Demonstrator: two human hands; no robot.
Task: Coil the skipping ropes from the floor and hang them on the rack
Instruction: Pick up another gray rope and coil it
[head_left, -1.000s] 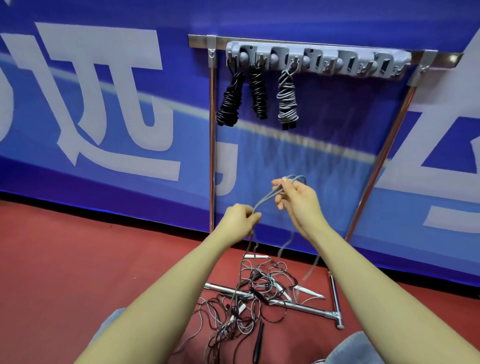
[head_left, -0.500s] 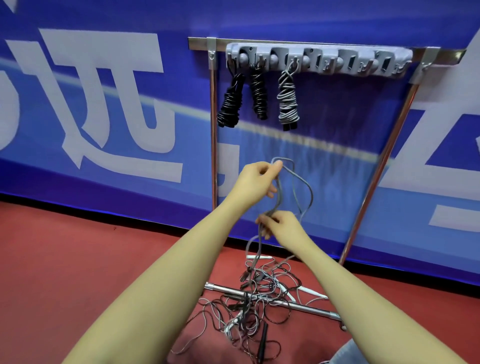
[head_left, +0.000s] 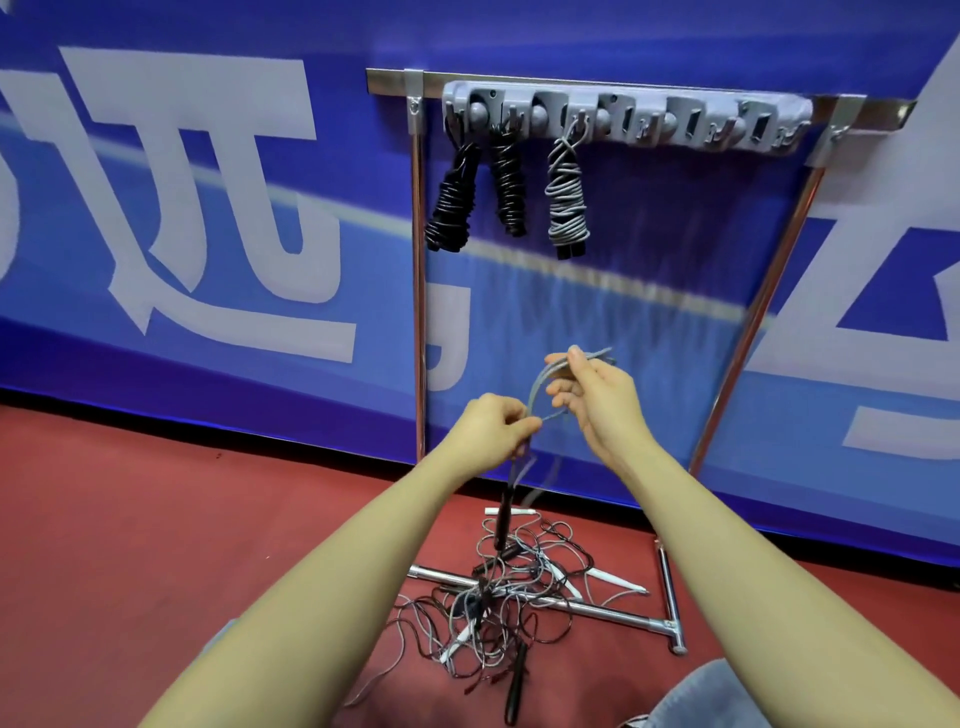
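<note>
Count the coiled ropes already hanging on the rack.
3. All hang at the left end of the rack: a black coil on the leftmost hook, a second black coil beside it, and a grey coil to their right. The other hooks look empty.

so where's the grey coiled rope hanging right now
In the head view the grey coiled rope hangs from the hook rail, left of its middle, just right of the two black coils.
</note>
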